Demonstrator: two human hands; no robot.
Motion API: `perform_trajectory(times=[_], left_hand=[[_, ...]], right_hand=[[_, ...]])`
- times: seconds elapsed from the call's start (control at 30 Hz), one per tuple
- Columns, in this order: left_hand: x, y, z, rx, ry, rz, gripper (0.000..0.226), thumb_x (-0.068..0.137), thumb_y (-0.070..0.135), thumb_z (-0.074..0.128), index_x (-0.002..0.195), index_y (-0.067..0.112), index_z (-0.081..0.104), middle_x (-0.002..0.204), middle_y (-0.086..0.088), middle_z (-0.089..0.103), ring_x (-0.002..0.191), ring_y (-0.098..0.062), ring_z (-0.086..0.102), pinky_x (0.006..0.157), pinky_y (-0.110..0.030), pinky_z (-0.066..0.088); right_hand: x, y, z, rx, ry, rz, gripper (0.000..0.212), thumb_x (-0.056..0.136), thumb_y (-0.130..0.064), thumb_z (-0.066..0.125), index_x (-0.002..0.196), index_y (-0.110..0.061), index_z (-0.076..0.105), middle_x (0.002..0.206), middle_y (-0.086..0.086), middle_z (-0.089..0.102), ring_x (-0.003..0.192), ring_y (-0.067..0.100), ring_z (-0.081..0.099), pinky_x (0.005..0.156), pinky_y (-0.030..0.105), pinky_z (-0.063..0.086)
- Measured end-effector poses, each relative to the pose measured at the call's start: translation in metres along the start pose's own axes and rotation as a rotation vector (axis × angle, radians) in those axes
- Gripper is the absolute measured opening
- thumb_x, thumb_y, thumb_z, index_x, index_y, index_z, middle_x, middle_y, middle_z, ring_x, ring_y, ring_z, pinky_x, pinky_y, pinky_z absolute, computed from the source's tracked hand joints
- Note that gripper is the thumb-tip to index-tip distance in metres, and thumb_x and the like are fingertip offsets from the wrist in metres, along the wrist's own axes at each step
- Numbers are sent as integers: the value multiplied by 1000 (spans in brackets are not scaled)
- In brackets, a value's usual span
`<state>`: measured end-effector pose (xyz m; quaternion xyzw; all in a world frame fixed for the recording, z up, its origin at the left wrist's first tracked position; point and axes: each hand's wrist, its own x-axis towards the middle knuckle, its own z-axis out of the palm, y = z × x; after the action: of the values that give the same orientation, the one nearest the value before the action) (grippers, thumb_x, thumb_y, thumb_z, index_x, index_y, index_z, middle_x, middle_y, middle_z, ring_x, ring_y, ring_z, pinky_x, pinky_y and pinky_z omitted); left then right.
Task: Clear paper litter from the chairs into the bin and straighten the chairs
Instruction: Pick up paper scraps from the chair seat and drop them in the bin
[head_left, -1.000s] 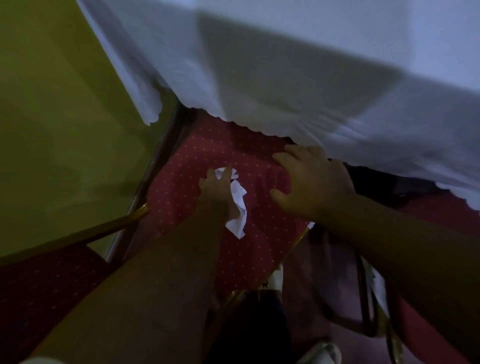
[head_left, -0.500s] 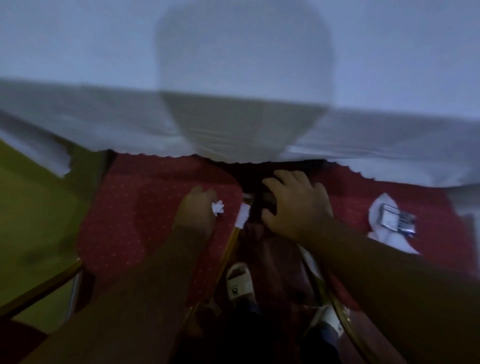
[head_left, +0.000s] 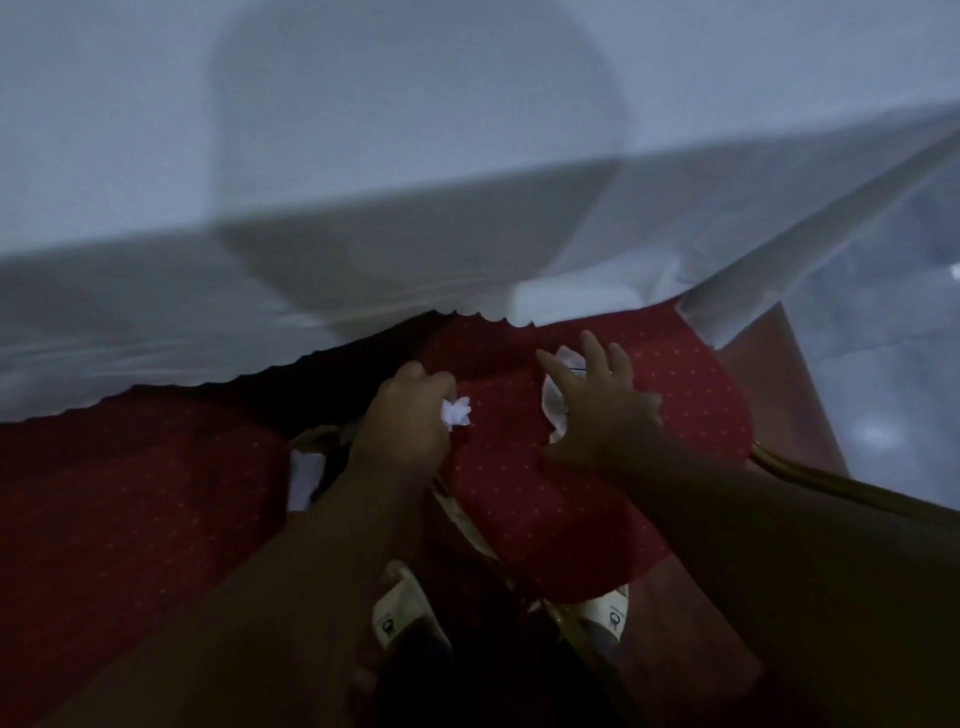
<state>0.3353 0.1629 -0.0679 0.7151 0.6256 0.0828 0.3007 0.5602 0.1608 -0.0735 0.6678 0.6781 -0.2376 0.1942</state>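
Note:
My left hand (head_left: 405, 421) is closed around a crumpled white paper (head_left: 456, 413), whose edge sticks out between the fingers, over the gap between two red dotted chair seats. On the right chair seat (head_left: 545, 509) lies another piece of white paper litter (head_left: 557, 400). My right hand (head_left: 602, 410) hovers over it with fingers spread, partly covering it; whether it touches the paper I cannot tell. The left chair seat (head_left: 130, 493) fills the lower left.
A white tablecloth (head_left: 363, 182) with a scalloped hem hangs over the far edge of both seats. A gold chair frame (head_left: 831, 488) runs at the right, with pale floor (head_left: 883, 364) beyond it. My white slippers (head_left: 397, 608) show below between the chairs.
The view has swung right from the left chair to the right one. My left hand has kept the crumpled paper. My right hand has moved from the gap onto the second paper.

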Motion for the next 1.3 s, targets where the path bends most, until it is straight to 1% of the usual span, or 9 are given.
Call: perform_trajectory(times=[0.13, 0.2, 0.27, 0.37, 0.67, 0.87, 1.0, 1.13, 1.3], left_hand=[[3, -14, 22, -9, 8, 5, 16, 88, 20, 70, 75, 12, 64, 87, -12, 53, 73, -29, 57, 66, -41, 52], [2, -15, 29, -12, 19, -5, 19, 87, 21, 72, 72, 14, 63, 84, -11, 54, 70, -28, 58, 64, -43, 53], [-2, -12, 34, 11, 33, -24, 21, 86, 22, 74, 71, 14, 63, 82, -10, 54, 68, -28, 57, 62, -42, 52], [-7, -3, 37, 19, 18, -18, 18, 84, 18, 75, 72, 10, 64, 82, -10, 53, 66, -28, 57, 60, -37, 49], [-16, 42, 7, 36, -7, 27, 13, 82, 8, 74, 74, 11, 64, 84, -7, 53, 69, -24, 57, 59, -39, 53], [-42, 132, -67, 19, 46, 71, 14, 83, 11, 74, 74, 10, 64, 80, -6, 53, 69, -22, 56, 58, -37, 51], [-47, 195, -99, -6, 125, 109, 31, 91, 26, 69, 65, 15, 55, 73, -4, 58, 67, -19, 59, 58, -37, 51], [-60, 260, -110, 35, 281, 71, 24, 89, 21, 70, 72, 8, 60, 75, -11, 51, 65, -26, 53, 56, -35, 45], [-77, 328, -106, 35, 307, 44, 16, 85, 13, 70, 73, 12, 59, 76, -11, 52, 71, -27, 55, 57, -31, 35]], right_hand=[[24, 16, 28, 39, -69, 12, 126, 64, -58, 83, 149, -52, -9, 163, 5, -16, 148, 41, -8, 92, 81, 34], [25, 21, 37, 45, -34, -19, 123, 61, -55, 86, 150, -49, 1, 162, 9, 0, 145, 43, 8, 88, 70, 47], [19, 25, 44, 64, 58, -68, 101, 64, -46, 84, 145, -43, 23, 149, 8, 26, 131, 35, 29, 79, 53, 54], [8, 27, 51, 85, 97, -104, 76, 74, -32, 79, 135, -35, 35, 132, 2, 39, 117, 28, 39, 68, 43, 48], [-43, 53, -10, 84, 155, -63, 66, 77, -31, 76, 129, -37, 36, 121, -1, 47, 112, 26, 44, 66, 37, 45], [-137, 87, -116, 95, 254, -51, 61, 73, -31, 73, 126, -35, 42, 119, 2, 51, 113, 30, 47, 85, 45, 51], [-165, 110, -176, 60, 343, -93, 60, 77, -24, 76, 125, -38, 43, 115, 0, 49, 108, 27, 47, 74, 46, 54], [-180, 139, -223, 39, 393, -205, 62, 77, -25, 77, 127, -38, 43, 116, 2, 47, 111, 28, 45, 71, 40, 50], [-216, 188, -244, -5, 398, -230, 63, 77, -32, 78, 129, -39, 42, 120, 3, 50, 109, 27, 46, 69, 41, 53]])
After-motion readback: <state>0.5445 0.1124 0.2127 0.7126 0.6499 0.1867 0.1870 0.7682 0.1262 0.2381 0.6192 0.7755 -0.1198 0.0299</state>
